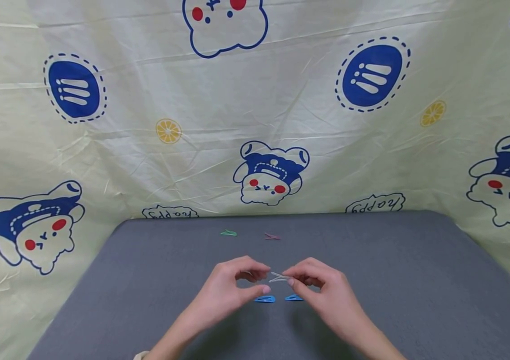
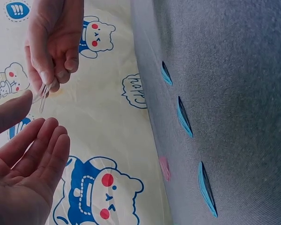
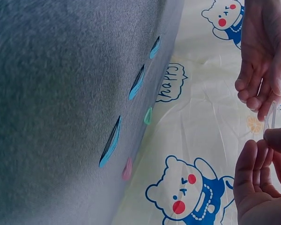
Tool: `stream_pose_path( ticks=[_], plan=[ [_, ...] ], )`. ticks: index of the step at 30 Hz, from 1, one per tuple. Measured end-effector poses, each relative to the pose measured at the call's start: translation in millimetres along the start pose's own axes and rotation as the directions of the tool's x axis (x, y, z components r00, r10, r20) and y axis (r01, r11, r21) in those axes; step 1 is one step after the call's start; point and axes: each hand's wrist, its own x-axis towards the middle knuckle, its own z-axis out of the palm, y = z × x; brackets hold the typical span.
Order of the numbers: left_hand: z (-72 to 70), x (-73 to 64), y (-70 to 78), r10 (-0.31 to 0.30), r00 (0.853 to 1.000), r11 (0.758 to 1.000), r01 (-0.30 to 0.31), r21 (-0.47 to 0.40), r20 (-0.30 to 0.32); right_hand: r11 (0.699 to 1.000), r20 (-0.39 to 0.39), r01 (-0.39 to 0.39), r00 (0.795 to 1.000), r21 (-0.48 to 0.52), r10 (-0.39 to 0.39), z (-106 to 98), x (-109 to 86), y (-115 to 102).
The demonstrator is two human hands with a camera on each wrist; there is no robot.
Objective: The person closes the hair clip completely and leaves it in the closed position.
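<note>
My right hand [image 1: 327, 287] pinches a whitish snap hair clip [image 1: 278, 277] between thumb and fingertips, above the table. The clip [image 3: 273, 115] is snapped open, its two arms apart in a V. My left hand [image 1: 230, 287] is close to the clip's other end, thumb and fingers apart; in the left wrist view its fingers [image 2: 42, 145] are loosely bent and hold nothing. Whether the left thumb touches the clip, I cannot tell. Below the hands lie blue hair clips [image 1: 265, 299]; three show in the left wrist view, the nearest blue clip [image 2: 207, 190] low in the picture.
Farther back on the grey cloth-covered table [image 1: 156, 280] lie a green hair clip [image 1: 229, 233] and a pink hair clip [image 1: 272, 237]. Behind the table's far edge hangs a pale printed curtain [image 1: 124, 150] with cartoon bears, which also runs along both sides.
</note>
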Motion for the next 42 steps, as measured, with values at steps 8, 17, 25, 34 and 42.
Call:
stream_pose_path(
  ticks=[8,17,25,34,42],
  plan=[
    [6.6,-2.4,-2.8,0.034,0.999,0.999,-0.035,-0.037,-0.016,0.999,0.015,0.027,1.0,0.027,-0.027,4.2,-3.5,-0.7],
    [11.4,-3.2,-5.2,0.022,0.998,0.998,-0.026,-0.064,-0.063,0.997,0.014,0.054,0.998,0.063,-0.055,6.0,-3.8,0.6],
    [14.6,-3.4,-3.9,0.013,0.995,0.996,-0.022,-0.088,-0.099,0.992,-0.051,0.051,0.998,0.118,-0.046,8.1,-5.3,5.2],
    [12.5,-1.3,-4.5,-0.055,0.996,0.98,0.039,-0.193,-0.077,0.947,0.047,-0.083,0.996,0.311,0.072,7.5,-2.4,10.9],
    [11.5,-2.1,-4.8,-0.027,0.998,0.967,0.014,-0.253,-0.05,0.923,0.048,-0.001,0.999,0.384,-0.019,9.9,-4.4,14.8]
  ],
)
